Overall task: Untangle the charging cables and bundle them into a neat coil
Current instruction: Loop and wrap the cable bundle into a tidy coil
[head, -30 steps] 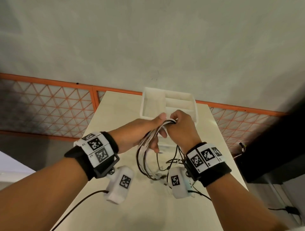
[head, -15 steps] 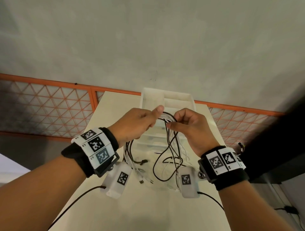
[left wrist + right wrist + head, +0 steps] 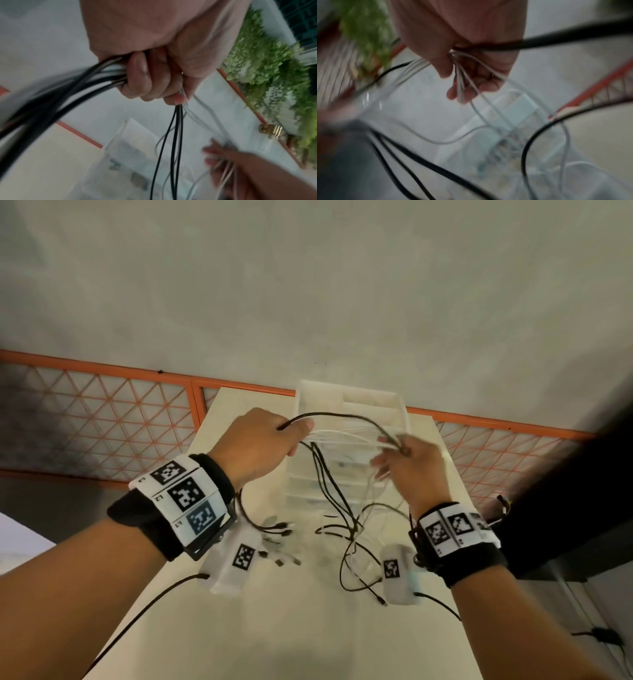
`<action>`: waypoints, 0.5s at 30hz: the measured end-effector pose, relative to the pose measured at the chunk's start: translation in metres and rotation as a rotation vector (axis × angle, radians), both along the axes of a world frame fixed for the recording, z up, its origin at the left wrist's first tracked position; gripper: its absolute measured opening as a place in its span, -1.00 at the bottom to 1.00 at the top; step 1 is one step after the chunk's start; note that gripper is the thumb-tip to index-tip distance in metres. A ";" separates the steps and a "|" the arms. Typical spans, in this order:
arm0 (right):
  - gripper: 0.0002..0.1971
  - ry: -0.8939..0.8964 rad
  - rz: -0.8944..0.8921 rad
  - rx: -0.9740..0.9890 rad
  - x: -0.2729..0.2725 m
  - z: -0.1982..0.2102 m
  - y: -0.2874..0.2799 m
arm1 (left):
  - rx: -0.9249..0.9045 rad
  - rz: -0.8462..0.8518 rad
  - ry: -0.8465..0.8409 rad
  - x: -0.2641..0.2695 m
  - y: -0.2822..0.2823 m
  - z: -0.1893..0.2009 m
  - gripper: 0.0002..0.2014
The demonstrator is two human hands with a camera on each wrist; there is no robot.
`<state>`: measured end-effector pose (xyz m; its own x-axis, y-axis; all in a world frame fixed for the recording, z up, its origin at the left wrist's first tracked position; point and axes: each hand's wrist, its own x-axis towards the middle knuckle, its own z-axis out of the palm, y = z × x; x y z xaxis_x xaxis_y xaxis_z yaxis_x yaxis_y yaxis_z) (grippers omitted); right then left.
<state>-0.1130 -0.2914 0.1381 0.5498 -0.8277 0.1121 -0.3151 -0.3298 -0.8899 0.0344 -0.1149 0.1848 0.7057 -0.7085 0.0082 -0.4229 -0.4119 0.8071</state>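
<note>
Both hands are raised above a pale worktop; we see our left hand curled in a fist round a bunch of black and white charging cables, fingers and thumb wrapped tight; the left wrist view shows the strands leaving the fist on both sides; our right hand is blurred, its fingers loosely curled round several white strands and one black one, pinching them near the fingertips; between the two hands the cables stretch in a shallow arc, just in front of a white plastic organiser tray; below the hands the rest of the cables hang in loose loops, their plug ends lying on the worktop nearer us than the tray; beyond the tray runs an orange lattice railing; both wrists wear black bands with square printed markers.
</note>
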 end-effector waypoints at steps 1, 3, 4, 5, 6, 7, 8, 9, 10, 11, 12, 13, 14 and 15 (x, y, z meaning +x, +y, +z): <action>-0.76 -0.146 -0.034 0.011 -0.001 0.007 -0.001 | 0.033 0.027 0.010 0.001 0.001 -0.003 -0.46; -0.78 -0.194 -0.014 -0.037 -0.003 0.010 0.002 | -0.006 0.081 0.091 0.007 0.002 -0.005 -0.49; -0.83 -0.073 0.021 -0.109 -0.005 -0.001 0.002 | -0.078 0.108 0.168 0.012 0.003 -0.002 -0.52; -0.82 0.125 0.076 -0.194 -0.009 -0.018 0.001 | -0.169 0.129 0.256 0.017 0.004 0.003 -0.57; -0.77 0.329 0.144 -0.257 -0.014 -0.038 0.001 | -0.257 0.141 0.338 0.023 0.005 0.010 -0.60; -0.75 0.500 0.199 -0.281 -0.019 -0.058 0.001 | -0.320 0.144 0.392 0.027 0.006 0.017 -0.62; -0.77 0.588 0.228 -0.265 -0.024 -0.075 0.002 | -0.347 0.137 0.416 0.028 0.007 0.021 -0.62; -0.80 0.615 0.230 -0.231 -0.025 -0.087 0.001 | -0.352 0.128 0.422 0.027 0.006 0.022 -0.61; -0.80 0.614 0.227 -0.200 -0.024 -0.092 0.000 | -0.347 0.126 0.425 0.024 0.004 0.022 -0.60; -0.76 0.588 0.216 -0.145 -0.021 -0.095 -0.002 | -0.341 0.135 0.428 0.022 0.003 0.020 -0.59; -0.72 0.545 0.219 -0.068 -0.018 -0.095 -0.005 | -0.338 0.147 0.429 0.020 0.002 0.018 -0.59; -0.68 0.520 0.219 0.001 -0.016 -0.093 -0.010 | -0.337 0.157 0.428 0.020 0.001 0.017 -0.59; -0.67 0.513 0.207 0.023 -0.015 -0.093 -0.017 | -0.342 0.167 0.431 0.021 0.002 0.017 -0.60; -0.66 0.513 0.157 0.016 -0.017 -0.094 -0.022 | -0.352 0.179 0.437 0.023 0.003 0.017 -0.60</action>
<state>-0.1301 -0.3134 0.0444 0.6482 -0.7304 -0.2153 -0.6587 -0.3959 -0.6398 0.0577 -0.1120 0.2023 0.8047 -0.5857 -0.0969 0.0311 -0.1215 0.9921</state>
